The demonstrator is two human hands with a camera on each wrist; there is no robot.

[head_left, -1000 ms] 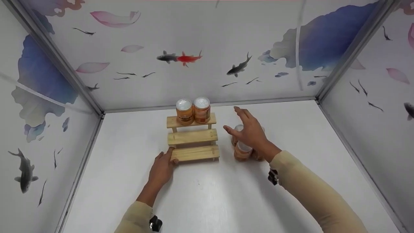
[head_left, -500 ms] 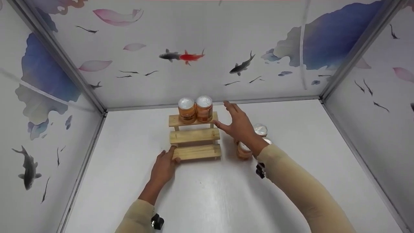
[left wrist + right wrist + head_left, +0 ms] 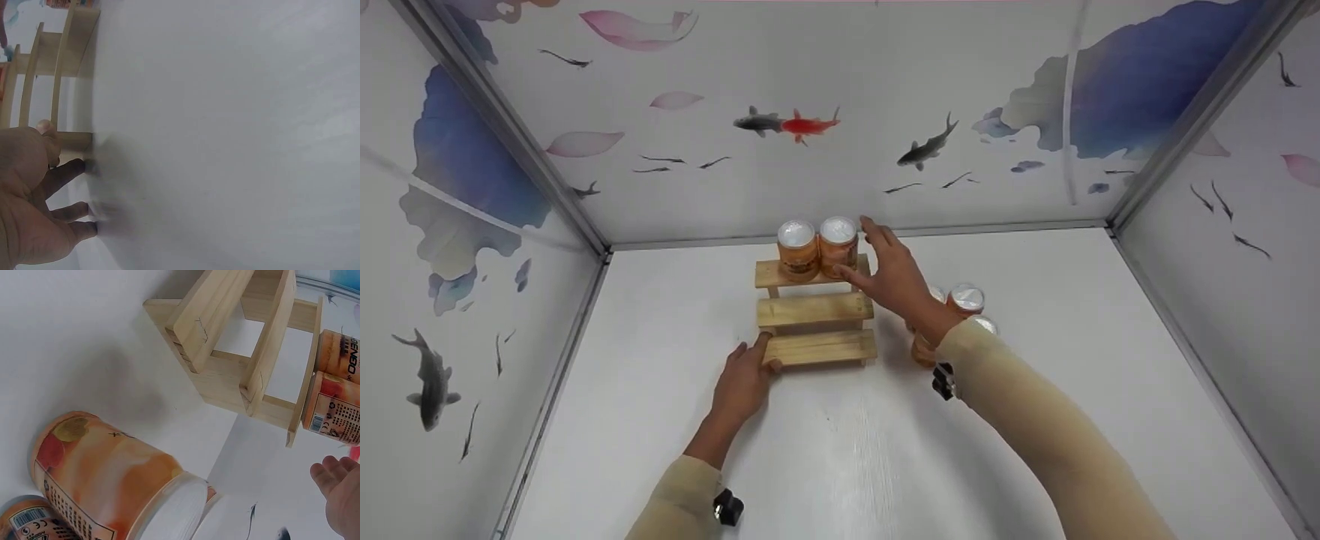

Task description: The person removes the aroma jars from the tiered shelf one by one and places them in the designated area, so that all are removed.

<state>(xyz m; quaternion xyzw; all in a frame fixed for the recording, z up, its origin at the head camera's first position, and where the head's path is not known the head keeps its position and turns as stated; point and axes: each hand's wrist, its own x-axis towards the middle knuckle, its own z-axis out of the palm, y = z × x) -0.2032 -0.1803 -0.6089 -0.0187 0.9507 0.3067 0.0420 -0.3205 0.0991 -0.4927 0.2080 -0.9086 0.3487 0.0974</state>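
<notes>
A three-step wooden rack stands on the white table. Two orange jars with silvery-white lids, a left jar and a right jar, sit side by side on its top step. My left hand grips the left end of the lowest step; in the left wrist view its thumb lies at the step's end and other fingertips reach the table. My right hand is beside the right jar, thumb in front of it and fingers extended along its right side. In the right wrist view the fingers show a gap from that jar.
Several similar orange jars, one of them a rear jar, stand in a cluster right of the rack, partly hidden under my right forearm. A printed back wall with fish rises just behind the rack. Side walls bound the table left and right.
My right hand has moved left and away from me, from over the jar cluster to beside the right jar on the top step. My left hand stays on the rack.
</notes>
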